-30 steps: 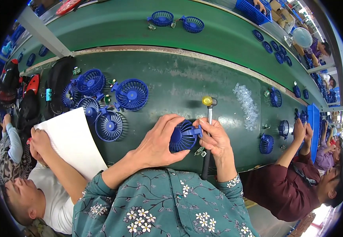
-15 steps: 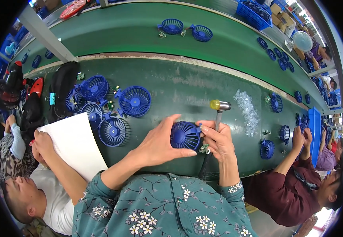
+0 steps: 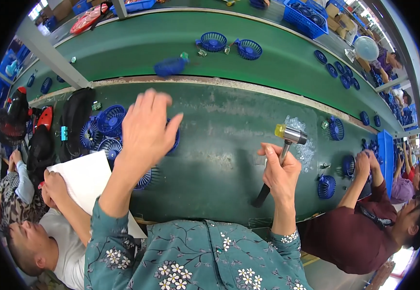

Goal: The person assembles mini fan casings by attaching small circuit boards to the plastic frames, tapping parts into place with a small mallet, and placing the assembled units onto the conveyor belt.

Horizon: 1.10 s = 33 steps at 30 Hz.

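Observation:
My left hand (image 3: 147, 125) is stretched out toward the belt with its fingers apart, holding nothing. Just beyond its fingertips, a motion-blurred blue fan housing (image 3: 169, 67) with a green bit at its end is on or over the green conveyor belt (image 3: 123, 48). My right hand (image 3: 282, 175) grips a small hammer (image 3: 293, 134) with a yellow face, a metal head and a black handle, held above the bench. Several blue fan housings (image 3: 110, 121) with small green circuit boards lie at the left, partly hidden by my left hand and forearm.
A heap of small clear pieces (image 3: 304, 157) lies behind the hammer. White paper (image 3: 81, 181) sits before a person at left. Another person works at right beside a blue bin (image 3: 384, 166). A raised ledge (image 3: 229, 83) divides bench (image 3: 214, 145) and belt.
The blue fan housing has left my hands and is now at the belt. My left hand has swung up and left, empty; my right hand has shifted slightly right with the hammer.

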### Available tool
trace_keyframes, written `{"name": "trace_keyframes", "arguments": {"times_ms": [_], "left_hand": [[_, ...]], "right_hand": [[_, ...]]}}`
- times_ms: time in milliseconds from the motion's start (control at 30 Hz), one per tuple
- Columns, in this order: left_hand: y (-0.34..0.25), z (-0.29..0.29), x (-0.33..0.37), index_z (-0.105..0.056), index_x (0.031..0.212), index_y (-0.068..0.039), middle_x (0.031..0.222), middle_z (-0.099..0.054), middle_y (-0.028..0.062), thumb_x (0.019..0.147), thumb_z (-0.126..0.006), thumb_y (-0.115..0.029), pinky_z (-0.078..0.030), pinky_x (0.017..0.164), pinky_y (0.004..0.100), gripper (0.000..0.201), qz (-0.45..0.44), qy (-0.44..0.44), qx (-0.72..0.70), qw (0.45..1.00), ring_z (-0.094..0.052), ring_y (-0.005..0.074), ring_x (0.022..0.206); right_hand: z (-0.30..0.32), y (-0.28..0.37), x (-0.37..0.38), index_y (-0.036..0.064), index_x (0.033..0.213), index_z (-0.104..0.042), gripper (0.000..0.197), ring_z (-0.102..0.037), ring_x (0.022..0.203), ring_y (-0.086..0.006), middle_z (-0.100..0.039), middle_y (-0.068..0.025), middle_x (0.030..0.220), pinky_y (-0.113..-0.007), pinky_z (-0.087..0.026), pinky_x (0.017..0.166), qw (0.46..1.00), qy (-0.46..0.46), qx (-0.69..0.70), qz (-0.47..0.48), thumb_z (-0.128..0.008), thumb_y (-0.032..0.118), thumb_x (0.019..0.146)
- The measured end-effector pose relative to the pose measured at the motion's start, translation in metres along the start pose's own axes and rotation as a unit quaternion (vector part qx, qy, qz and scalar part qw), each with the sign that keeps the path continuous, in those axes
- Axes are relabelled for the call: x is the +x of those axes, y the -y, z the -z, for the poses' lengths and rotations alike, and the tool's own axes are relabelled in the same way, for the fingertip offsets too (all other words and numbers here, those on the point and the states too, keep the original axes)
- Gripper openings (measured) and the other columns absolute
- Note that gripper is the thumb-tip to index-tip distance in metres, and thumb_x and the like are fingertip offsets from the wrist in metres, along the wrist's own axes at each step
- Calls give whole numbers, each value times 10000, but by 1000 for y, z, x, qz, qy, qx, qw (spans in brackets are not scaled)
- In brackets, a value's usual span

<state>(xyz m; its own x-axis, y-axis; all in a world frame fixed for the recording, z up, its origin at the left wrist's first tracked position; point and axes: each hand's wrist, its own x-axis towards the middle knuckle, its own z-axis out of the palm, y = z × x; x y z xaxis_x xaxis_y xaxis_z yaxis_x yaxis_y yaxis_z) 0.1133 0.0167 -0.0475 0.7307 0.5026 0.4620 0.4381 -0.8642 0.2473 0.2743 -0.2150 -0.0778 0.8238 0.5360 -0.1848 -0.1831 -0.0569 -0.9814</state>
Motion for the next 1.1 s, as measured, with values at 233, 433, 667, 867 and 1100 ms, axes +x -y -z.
{"name": "trace_keyframes", "arguments": {"times_ms": [233,433,667,867,1100], "left_hand": [[-13,2,6,-594,956,-34,936,-588,113,824,-715,-219,-437,782,414,257,-130,121,-80,981,-561,321,913],[-39,-122,151,-597,1086,-5,1190,-568,132,842,-637,-141,-440,896,427,282,-246,137,17,959,-521,328,1099],[-36,-244,224,-679,1073,-52,1134,-648,109,809,-610,-173,-411,940,433,299,-238,98,127,958,-551,282,1126],[-94,-210,212,-715,849,-86,843,-709,106,720,-642,-207,-413,775,445,191,-222,77,60,970,-635,270,893],[-130,-97,86,-567,734,-51,639,-612,125,742,-629,-154,-390,638,404,121,-124,-116,-261,950,-617,280,612]], "right_hand": [[6,-14,30,-57,997,-649,260,-328,381,-10,-614,-26,687,-211,-227,332,983,135,18,-126,-606,199,982],[4,-53,54,-59,1008,-631,233,-314,376,-32,-599,-49,733,-211,-254,330,937,197,173,-230,-568,165,991],[17,-63,64,-66,1059,-639,194,-325,375,-31,-597,-83,740,-204,-272,333,900,210,297,-239,-542,76,970],[9,-65,56,-37,1211,-582,318,-333,378,-52,-588,-86,762,-214,-327,333,948,148,258,-109,-453,194,1035],[25,-89,55,36,1296,-465,396,-398,346,-88,-597,-71,726,-192,-288,279,931,230,273,-71,-385,347,1064]]}}
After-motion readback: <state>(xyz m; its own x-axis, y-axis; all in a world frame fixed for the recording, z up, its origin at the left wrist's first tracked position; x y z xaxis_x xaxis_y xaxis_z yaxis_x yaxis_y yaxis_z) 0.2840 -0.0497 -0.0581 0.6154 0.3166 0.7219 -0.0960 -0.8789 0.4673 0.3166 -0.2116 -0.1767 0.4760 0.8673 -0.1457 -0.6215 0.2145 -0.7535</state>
